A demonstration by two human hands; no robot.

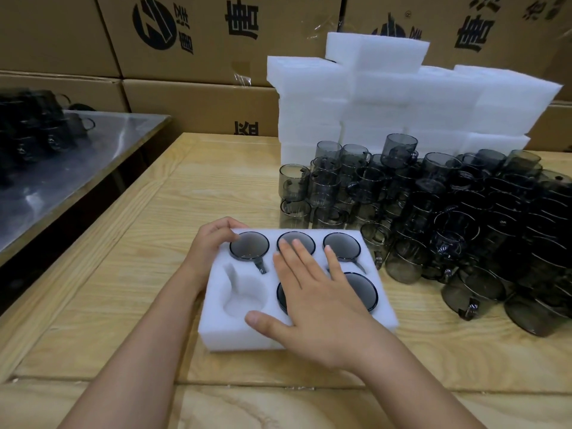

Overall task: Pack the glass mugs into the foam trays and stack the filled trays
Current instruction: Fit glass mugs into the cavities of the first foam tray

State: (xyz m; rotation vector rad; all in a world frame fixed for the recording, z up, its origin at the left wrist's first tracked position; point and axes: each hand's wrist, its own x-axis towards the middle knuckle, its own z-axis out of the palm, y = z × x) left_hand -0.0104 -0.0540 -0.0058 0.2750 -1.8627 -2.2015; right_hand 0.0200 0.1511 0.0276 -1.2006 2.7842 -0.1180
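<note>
A white foam tray (223,331) lies on the wooden table in front of me. Its far row holds three smoky glass mugs (249,244), bottoms up. The near row has one bare pocket (244,294) at the left and mugs in the other pockets, partly hidden. My right hand (318,292) lies flat with spread fingers over the tray's middle and near mugs. My left hand (213,239) rests curled on the tray's far left corner, fingers touching the rim of the left mug. A large heap of loose smoky mugs (448,212) stands at the right.
Stacked white foam trays (387,97) rise behind the mug heap. Brown printed cartons (201,35) wall the back. A steel table (77,159) with dark mugs (37,125) stands at the left, across a gap from the wooden table (123,305).
</note>
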